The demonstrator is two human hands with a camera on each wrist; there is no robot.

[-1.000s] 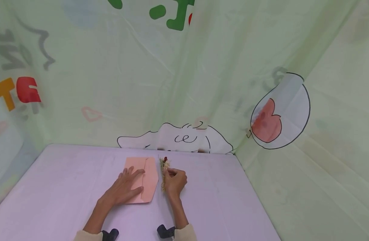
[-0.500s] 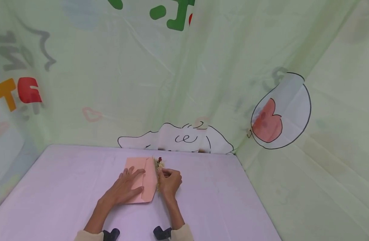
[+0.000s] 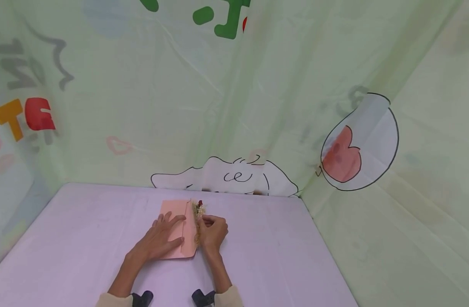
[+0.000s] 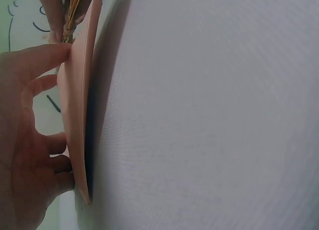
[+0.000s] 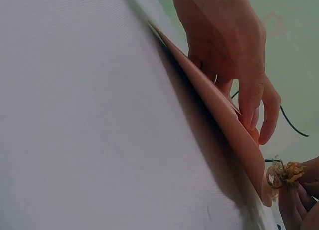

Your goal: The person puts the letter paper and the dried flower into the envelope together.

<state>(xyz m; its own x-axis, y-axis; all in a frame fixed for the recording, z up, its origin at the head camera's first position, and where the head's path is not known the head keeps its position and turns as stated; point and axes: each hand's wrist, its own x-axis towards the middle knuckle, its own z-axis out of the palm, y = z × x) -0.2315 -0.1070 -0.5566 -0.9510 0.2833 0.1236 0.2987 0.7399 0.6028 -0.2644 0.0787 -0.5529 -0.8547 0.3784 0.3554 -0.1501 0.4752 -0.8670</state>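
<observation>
A pink paper envelope [image 3: 188, 234] lies on the table, its flap edge toward the right. My left hand [image 3: 156, 241] rests on it with spread fingers, the fingertips and thumb touching the paper. Between the fingers of my right hand [image 3: 215, 232] I pinch a small dried-flower bunch [image 3: 200, 209] with a dark red bloom and pale blossoms. The bunch lies along the envelope's right edge, overlapping it. Its tied stems [image 4: 74, 13] show past the envelope in the left wrist view. From the right wrist, the envelope [image 5: 224, 113] looks slightly lifted off the cloth along one side.
A pale lilac cloth covers the table [image 3: 272, 256]. Light green printed curtains [image 3: 142, 106] enclose the back and sides. Dark wrist camera mounts [image 3: 142, 298] sit at both sleeve cuffs.
My right hand has carried the dried-flower bunch leftward, from beside the envelope onto its right edge. The left hand has stayed in place on the envelope.
</observation>
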